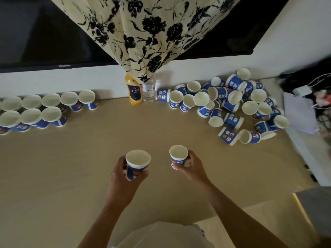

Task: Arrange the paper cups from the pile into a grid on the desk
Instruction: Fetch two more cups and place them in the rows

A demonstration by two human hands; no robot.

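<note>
Our left grip and right grip are each clasping a paper cup; nudging the light grid rows risks toppling them.

Got two rows of cups far left on the desk, pile far right, bottles between them at the back, left-hand cup and right-hand cup side by side up front.

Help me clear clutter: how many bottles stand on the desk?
2. A yellow bottle and a clear bottle, side by side at the desk's back edge, tops under the floral cloth; the cup pile might hide more.
</note>
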